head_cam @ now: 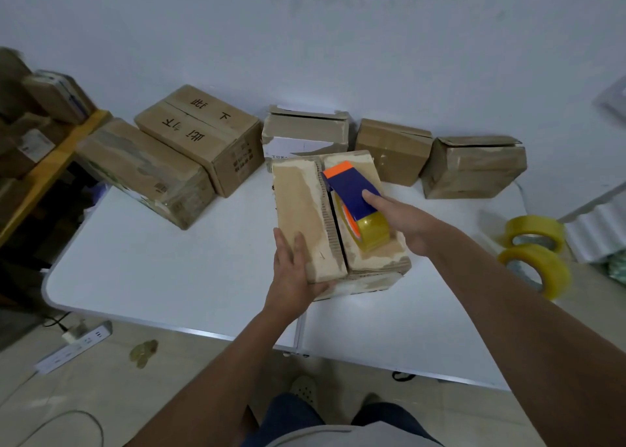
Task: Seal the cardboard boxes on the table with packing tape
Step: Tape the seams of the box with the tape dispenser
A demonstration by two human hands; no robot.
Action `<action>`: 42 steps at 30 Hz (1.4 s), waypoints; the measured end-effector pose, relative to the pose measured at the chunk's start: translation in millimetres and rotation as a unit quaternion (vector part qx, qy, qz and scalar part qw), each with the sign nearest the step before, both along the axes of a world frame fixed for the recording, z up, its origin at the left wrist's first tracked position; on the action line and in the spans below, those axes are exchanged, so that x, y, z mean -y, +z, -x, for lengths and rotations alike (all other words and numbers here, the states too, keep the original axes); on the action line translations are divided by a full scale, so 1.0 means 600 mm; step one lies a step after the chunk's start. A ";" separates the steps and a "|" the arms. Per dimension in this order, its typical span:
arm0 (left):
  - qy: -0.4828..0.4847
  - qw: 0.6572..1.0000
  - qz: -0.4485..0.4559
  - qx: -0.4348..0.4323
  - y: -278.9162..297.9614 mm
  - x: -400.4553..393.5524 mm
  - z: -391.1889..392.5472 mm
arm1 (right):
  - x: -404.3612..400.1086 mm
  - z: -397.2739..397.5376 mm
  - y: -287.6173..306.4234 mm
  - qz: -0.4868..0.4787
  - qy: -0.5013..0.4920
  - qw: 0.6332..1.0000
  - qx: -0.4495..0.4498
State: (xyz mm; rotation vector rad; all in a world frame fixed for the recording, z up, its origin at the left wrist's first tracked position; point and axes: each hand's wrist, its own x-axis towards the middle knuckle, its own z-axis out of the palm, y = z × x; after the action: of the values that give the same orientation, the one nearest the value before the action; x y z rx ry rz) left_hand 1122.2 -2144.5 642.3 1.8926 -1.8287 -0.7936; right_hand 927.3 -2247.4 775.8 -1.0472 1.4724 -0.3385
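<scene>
One small cardboard box (338,223) sits in the middle of the white surface (169,277), its two top flaps folded down with a dark open seam running between them. No fresh strip of tape shows along that seam, so I judge the sealing of this box has barely begun.

The left hand (293,270) rests on the near left corner of the box, fingers (288,243) straight and laid close together on the left flap, thumb under the front edge, steadying it. The right hand (399,219) holds a blue and orange tape dispenser (352,196) loaded with a yellowish roll, its fingers curled round the roll end and the forefinger laid along the blue body. The dispenser lies on the right flap just beside the seam, its orange end toward the far edge.

Five more boxes (203,135) stand in a row along the wall; several have raised or loose flaps and look unsealed, so most of the work seems left. Two spare tape rolls (535,253) stand at the right edge.
</scene>
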 end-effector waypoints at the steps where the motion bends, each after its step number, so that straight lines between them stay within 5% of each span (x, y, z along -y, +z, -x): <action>1: 0.002 1.000 -0.006 -0.005 0.000 0.001 0.000 | -0.001 0.002 0.001 -0.010 0.004 1.000 0.000; 20: 0.014 0.999 -0.034 0.030 0.019 0.007 0.020 | -0.013 0.002 -0.026 -0.024 -0.030 0.999 0.007; 25: -0.064 0.986 0.107 0.113 -0.005 0.009 0.015 | -0.020 -0.006 -0.025 -0.013 -0.031 0.999 0.004; 33: -0.044 0.990 -0.014 0.132 -0.004 0.016 0.022 | -0.008 -0.032 -0.024 0.046 -0.038 0.998 -0.013; 42: -0.025 0.992 -0.012 0.122 0.007 0.016 0.029 | 0.008 -0.068 -0.020 0.071 -0.079 0.994 -0.004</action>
State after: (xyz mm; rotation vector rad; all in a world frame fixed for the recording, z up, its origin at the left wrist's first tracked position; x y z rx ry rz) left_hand 1105.0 -2154.1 646.5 2.0421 -2.0267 -0.6239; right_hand 968.4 -2252.3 763.7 -1.0467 1.5594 -0.5592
